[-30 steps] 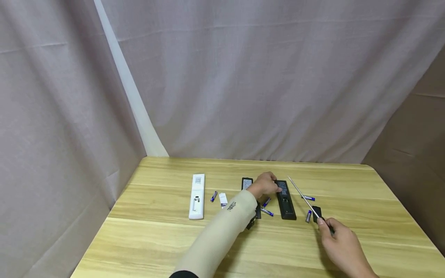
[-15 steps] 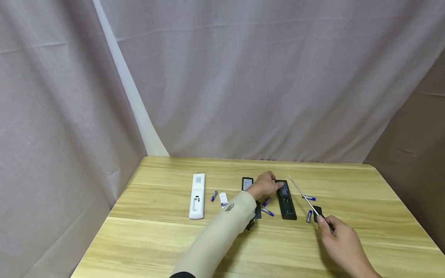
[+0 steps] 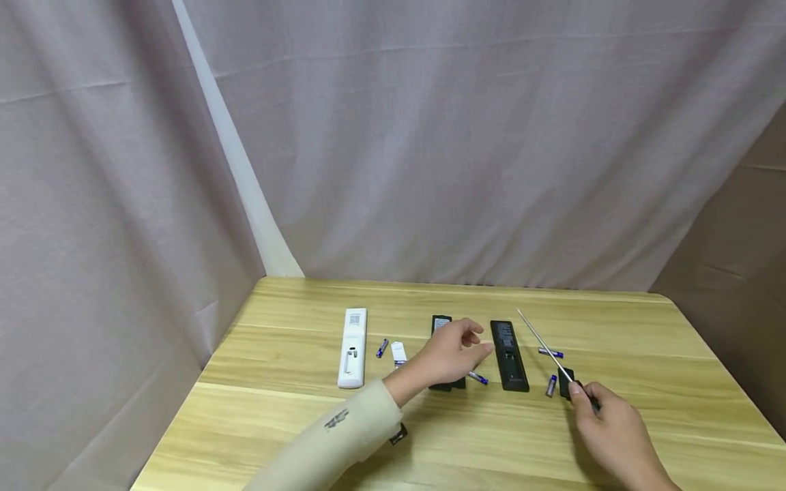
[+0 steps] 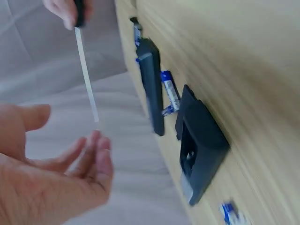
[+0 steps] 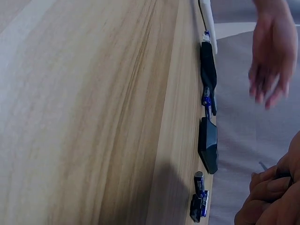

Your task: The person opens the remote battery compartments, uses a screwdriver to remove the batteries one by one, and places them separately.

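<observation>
My right hand (image 3: 614,433) grips the black handle of a screwdriver (image 3: 543,344). Its long thin metal shaft points up and away over the table. My left hand (image 3: 449,351) hovers above the table with fingers loosely bent, holding nothing; the left wrist view shows the same bare hand (image 4: 61,173). Just right of it lies a black remote control (image 3: 511,368), its back up and battery bay uncovered. Another black remote (image 3: 441,321) is partly hidden behind the left hand. A blue-and-silver battery (image 3: 478,378) lies between the two remotes.
A white remote (image 3: 352,356) lies back up at the left, its battery bay uncovered. Beside it are a battery (image 3: 382,348) and a white battery cover (image 3: 398,350). Two more batteries (image 3: 550,352) and a black cover (image 3: 564,384) lie near the screwdriver. Grey curtains (image 3: 460,150) surround the table.
My left hand has come off the top of the right black remote and moved left and nearer to me. My right hand still holds the screwdriver in much the same place.
</observation>
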`<state>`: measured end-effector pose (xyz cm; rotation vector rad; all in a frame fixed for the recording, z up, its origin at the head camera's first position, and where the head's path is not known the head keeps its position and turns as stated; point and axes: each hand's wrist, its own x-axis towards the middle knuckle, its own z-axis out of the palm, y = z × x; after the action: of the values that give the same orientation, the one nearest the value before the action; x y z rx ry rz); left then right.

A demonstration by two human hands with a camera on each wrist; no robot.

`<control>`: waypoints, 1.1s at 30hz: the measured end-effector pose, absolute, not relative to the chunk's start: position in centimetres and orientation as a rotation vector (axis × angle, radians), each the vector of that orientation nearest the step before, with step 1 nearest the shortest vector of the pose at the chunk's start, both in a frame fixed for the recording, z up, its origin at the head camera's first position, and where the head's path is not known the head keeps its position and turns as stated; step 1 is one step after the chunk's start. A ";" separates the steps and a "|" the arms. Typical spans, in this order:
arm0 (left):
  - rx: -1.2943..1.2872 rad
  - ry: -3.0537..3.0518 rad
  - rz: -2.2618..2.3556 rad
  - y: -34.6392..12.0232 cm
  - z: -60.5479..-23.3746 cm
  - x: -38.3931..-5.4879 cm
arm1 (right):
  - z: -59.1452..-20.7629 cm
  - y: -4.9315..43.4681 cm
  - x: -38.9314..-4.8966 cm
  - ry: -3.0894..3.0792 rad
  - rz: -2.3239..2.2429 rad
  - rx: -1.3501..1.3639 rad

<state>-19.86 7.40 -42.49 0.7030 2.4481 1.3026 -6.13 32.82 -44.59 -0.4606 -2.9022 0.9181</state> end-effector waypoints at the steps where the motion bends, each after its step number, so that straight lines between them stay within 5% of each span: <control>1: 0.706 2.473 1.280 6.5 -42.3 -19.3 | -44.6 32.9 -6.1 -2.904 0.917 -0.457; 10: 0.625 2.658 1.239 1.1 -43.4 -17.6 | -44.9 33.2 -6.3 -2.914 0.901 -0.470; 33: 0.524 2.624 1.356 -3.7 -44.5 -17.4 | -46.2 36.3 -7.7 -3.086 0.843 -0.459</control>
<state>-17.40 -3.69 -44.50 0.5239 2.6237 1.3564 -7.69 36.31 -46.18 -0.4589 -3.0856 0.8427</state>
